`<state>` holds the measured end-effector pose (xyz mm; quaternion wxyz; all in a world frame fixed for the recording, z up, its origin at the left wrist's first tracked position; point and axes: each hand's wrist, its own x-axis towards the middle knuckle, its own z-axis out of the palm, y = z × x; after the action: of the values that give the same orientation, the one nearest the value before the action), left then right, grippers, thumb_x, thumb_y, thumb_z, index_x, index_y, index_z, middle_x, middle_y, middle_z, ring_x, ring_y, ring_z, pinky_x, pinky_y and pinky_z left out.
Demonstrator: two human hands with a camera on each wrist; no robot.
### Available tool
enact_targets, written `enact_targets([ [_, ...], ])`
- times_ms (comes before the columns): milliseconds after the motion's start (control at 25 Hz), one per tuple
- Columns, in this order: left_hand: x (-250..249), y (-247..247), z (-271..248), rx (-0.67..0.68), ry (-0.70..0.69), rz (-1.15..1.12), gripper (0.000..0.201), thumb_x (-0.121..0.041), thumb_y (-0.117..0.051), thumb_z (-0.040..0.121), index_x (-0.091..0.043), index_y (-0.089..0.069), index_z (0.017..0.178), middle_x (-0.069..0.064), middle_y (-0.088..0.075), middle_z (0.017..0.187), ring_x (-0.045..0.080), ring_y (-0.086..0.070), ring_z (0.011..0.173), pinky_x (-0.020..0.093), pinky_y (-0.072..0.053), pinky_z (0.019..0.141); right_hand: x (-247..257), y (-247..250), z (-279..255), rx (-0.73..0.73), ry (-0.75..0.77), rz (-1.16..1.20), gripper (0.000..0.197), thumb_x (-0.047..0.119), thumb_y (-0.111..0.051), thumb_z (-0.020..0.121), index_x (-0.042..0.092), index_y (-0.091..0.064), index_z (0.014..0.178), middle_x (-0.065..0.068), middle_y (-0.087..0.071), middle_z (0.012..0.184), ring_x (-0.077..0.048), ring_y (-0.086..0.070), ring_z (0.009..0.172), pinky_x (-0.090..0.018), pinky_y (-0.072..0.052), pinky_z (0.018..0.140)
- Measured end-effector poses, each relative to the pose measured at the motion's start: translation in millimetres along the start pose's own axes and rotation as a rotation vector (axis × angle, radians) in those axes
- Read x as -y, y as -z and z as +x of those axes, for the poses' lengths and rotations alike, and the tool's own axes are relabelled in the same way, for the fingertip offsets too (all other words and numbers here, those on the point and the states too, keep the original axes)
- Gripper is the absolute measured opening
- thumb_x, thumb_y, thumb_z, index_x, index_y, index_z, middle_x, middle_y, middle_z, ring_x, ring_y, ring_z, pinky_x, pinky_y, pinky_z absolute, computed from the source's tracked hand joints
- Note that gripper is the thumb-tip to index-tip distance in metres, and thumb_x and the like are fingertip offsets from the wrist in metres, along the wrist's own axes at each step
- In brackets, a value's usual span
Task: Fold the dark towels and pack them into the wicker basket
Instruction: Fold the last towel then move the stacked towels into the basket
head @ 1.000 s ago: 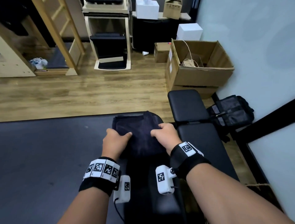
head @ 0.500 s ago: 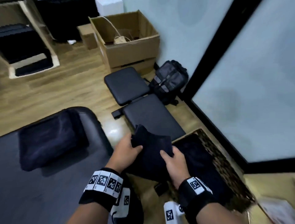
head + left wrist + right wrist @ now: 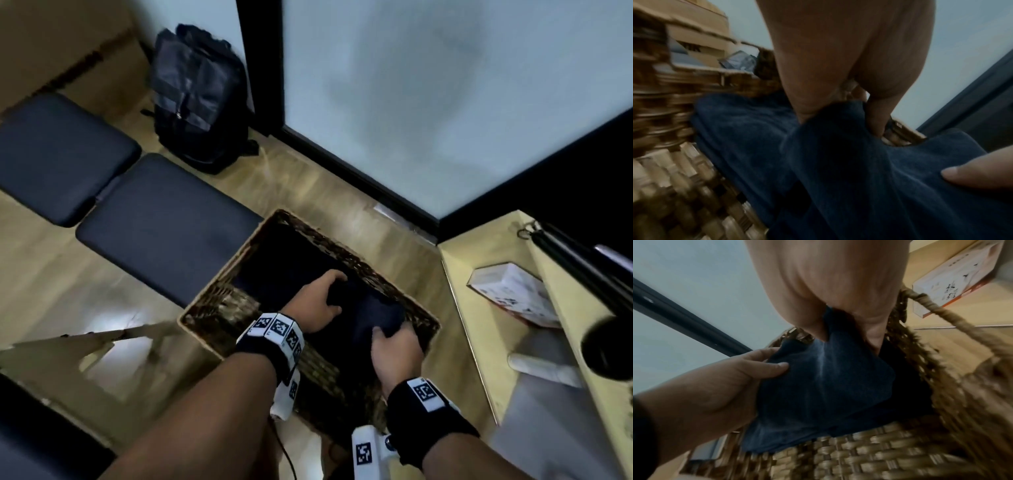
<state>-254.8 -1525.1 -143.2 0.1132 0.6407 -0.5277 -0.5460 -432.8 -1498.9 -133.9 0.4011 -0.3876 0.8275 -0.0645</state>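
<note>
Both hands pinch a folded dark towel [image 3: 373, 311] of soft, napped cloth inside the rectangular woven wicker basket [image 3: 308, 236] on the wooden floor: the left hand [image 3: 315, 305] at its far-left edge, the right hand [image 3: 397, 353] at its near-right corner.

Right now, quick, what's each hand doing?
Left hand: closed, gripping the folded dark towel inside the wicker basket.
Right hand: closed, pinching the same towel's near edge.
</note>
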Motion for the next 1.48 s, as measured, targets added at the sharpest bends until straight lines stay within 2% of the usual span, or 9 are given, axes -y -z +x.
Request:
enact_targets([
  [120, 7.3, -24.9, 17.0, 0.066, -0.067, 0.321, 0.079, -0.008, -0.067, 0.079, -0.026, -0.029, 0.145, 0.012, -0.032, 0.144, 0.033, -0.040, 0.128, 0.038, -0.043, 0.103, -9.0, -0.1, 6.4, -0.030, -0.041, -0.070, 0.060, 0.017, -0.067, 0.090, -0.002, -0.042, 0.140, -0.025, -0.052, 0.136, -0.041, -0.054, 0.123, -0.038, -0.046, 0.097],
  [320, 13.6, -36.8, 27.0, 0.213, -0.228, 0.803, 0.076, -0.016, -0.067, 0.079, -0.022, -0.033, 0.147, 0.011, -0.030, 0.145, 0.034, -0.039, 0.124, 0.044, -0.049, 0.092, -7.0, -12.4, 21.2, 0.165, -0.029, -0.177, 0.073, 0.011, -0.064, 0.086, 0.018, -0.034, 0.152, -0.014, -0.032, 0.147, -0.038, -0.053, 0.121, -0.033, -0.046, 0.093],
  [400, 14.2, -38.8, 32.1, 0.258, -0.123, 0.817, 0.087, -0.017, -0.068, 0.079, -0.020, -0.022, 0.153, 0.010, -0.023, 0.152, 0.033, -0.036, 0.129, 0.043, -0.046, 0.094, -3.3, -19.9, 40.2, 0.251, -0.133, -0.085, 0.078, 0.014, -0.066, 0.080, 0.025, -0.036, 0.152, -0.013, -0.032, 0.146, -0.040, -0.054, 0.118, -0.043, -0.055, 0.094],
  [480, 14.2, -40.1, 32.1, 0.227, -0.085, 0.765, 0.078, -0.018, -0.067, 0.079, -0.018, -0.031, 0.149, 0.010, -0.025, 0.151, 0.033, -0.038, 0.127, 0.043, -0.046, 0.093, 0.9, -19.1, 53.2, 0.287, -0.226, 0.035, 0.074, 0.013, -0.069, 0.079, 0.029, -0.044, 0.146, -0.011, -0.041, 0.140, -0.040, -0.055, 0.116, -0.052, -0.061, 0.082],
  [640, 11.8, -24.5, 15.1, 0.193, 0.025, 0.478, 0.045, -0.017, -0.060, 0.086, -0.014, -0.054, 0.131, 0.012, -0.045, 0.137, 0.033, -0.049, 0.123, 0.041, -0.048, 0.097, 10.0, -2.0, 53.8, 0.386, -0.197, 0.010, 0.051, 0.018, -0.069, 0.086, 0.021, -0.055, 0.135, -0.011, -0.059, 0.128, -0.033, -0.059, 0.111, -0.046, -0.061, 0.077],
  [800, 19.2, 11.6, -36.4, -0.023, 0.187, 0.172, 0.030, -0.023, -0.055, 0.091, -0.017, -0.060, 0.120, 0.009, -0.064, 0.118, 0.028, -0.062, 0.106, 0.038, -0.054, 0.089, 29.4, -4.7, 7.1, 0.421, 0.061, -0.164, 0.008, 0.024, -0.067, 0.084, 0.017, -0.070, 0.085, -0.009, -0.075, 0.086, -0.029, -0.071, 0.084, -0.048, -0.062, 0.079],
  [1000, 54.9, 56.7, -134.7, -0.410, 0.358, 0.051, 0.012, -0.031, -0.054, 0.084, -0.021, -0.053, 0.077, 0.006, -0.067, 0.090, 0.030, -0.064, 0.090, 0.037, -0.053, 0.077, 69.7, -47.0, -92.7, 0.603, 0.347, -0.224, 0.020, 0.015, -0.057, 0.092, 0.005, -0.068, 0.079, -0.015, -0.075, 0.077, -0.016, -0.065, 0.057, -0.032, -0.054, 0.057],
  [1240, 115.1, 125.5, -305.7, -0.888, 0.492, -0.145, 0.017, -0.035, -0.055, 0.081, -0.020, -0.055, 0.074, 0.001, -0.066, 0.081, 0.027, -0.063, 0.085, 0.033, -0.050, 0.070, 140.8, -124.6, -237.9, 0.753, 0.813, -0.432, 0.036, 0.046, -0.057, 0.085, 0.016, -0.066, 0.066, -0.001, -0.070, 0.061, -0.015, -0.067, 0.058, -0.040, -0.056, 0.064],
  [1480, 196.7, 180.7, -460.4, -1.453, 0.643, -0.115, 0.011, -0.019, -0.059, 0.081, -0.018, -0.054, 0.071, 0.004, -0.059, 0.082, 0.029, -0.055, 0.086, 0.038, -0.045, 0.074, 197.9, -215.1, -380.9, 0.850, 1.139, -0.502, 0.013, 0.023, -0.064, 0.083, 0.025, -0.071, 0.073, 0.007, -0.072, 0.071, -0.017, -0.070, 0.079, -0.037, -0.059, 0.079],
])
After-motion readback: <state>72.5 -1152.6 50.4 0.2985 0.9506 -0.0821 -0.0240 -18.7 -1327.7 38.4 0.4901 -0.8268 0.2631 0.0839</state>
